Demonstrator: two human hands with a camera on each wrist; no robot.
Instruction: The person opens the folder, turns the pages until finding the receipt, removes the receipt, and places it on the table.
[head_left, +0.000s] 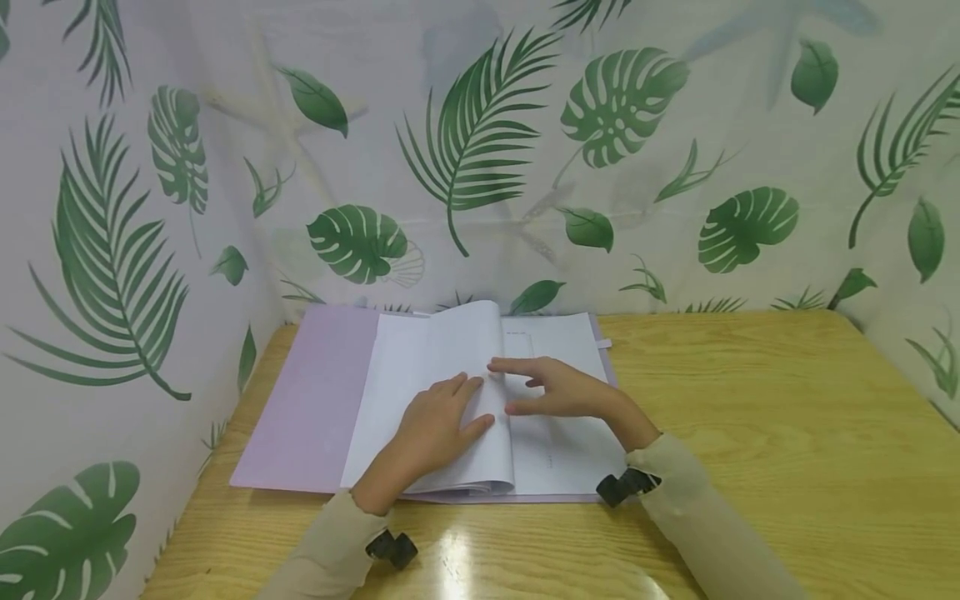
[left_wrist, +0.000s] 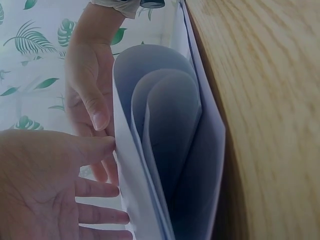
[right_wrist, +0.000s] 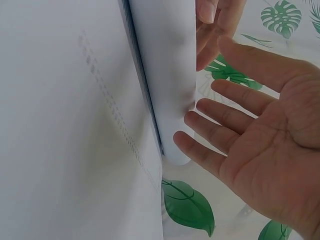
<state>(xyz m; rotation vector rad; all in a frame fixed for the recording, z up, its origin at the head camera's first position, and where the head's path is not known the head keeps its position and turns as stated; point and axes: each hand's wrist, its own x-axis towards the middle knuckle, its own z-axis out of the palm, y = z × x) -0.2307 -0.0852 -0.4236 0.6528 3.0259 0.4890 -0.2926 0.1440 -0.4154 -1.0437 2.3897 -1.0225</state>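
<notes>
An open lilac folder [head_left: 315, 392] lies on the table with white paper sheets inside. Several sheets [head_left: 465, 333] are bent over to the left, their curled fold [left_wrist: 155, 57] rising as a rounded loop beside the flat page [head_left: 577, 450] on the right. My left hand [head_left: 435, 421] touches the top of the bent sheets, fingers extended. My right hand [head_left: 562, 387] hovers at the fold from the right side, its fingers [right_wrist: 215, 132] spread and fairly straight, fingertips right at the curled paper. Neither hand pinches a sheet.
The wooden table [head_left: 750, 400] extends to the right of the folder and in front of it. A white cloth [head_left: 660, 183] with green leaf prints hangs behind and along the left side. A small white tab [head_left: 604, 343] sticks out at the folder's right edge.
</notes>
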